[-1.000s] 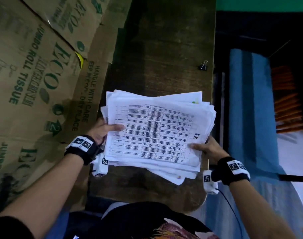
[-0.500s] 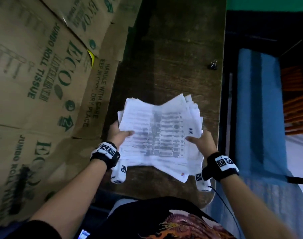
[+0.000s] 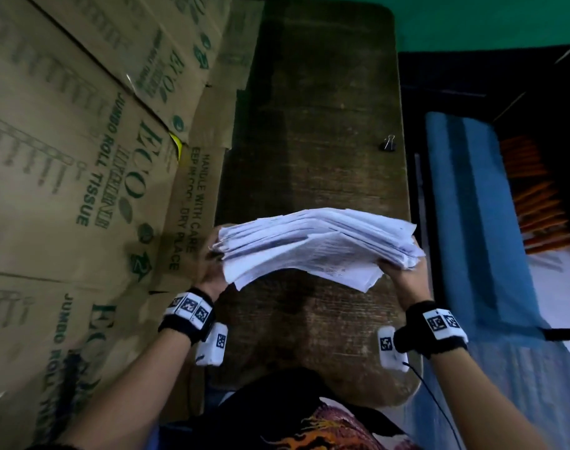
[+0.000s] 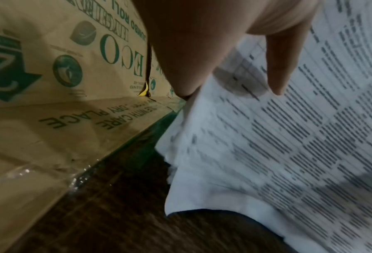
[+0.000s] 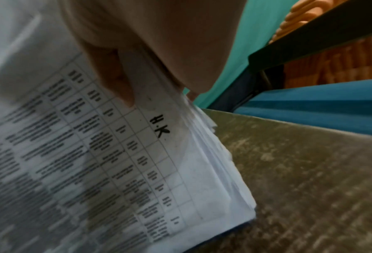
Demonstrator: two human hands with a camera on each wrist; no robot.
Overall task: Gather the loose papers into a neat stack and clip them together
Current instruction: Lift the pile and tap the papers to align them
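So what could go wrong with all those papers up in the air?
The papers are held only at their two ends by the left hand and right hand, and the edges are uneven, so sheets might slip out. The clip lies far off near the table edge; reaching for it leaves one hand holding.

Dark wooden table point(image 3: 312, 131); binder clip point(image 3: 388, 145) near right edge.

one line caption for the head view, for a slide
Both hands, left and right, hold a ragged stack of papers above the wooden table; binder clip waits.
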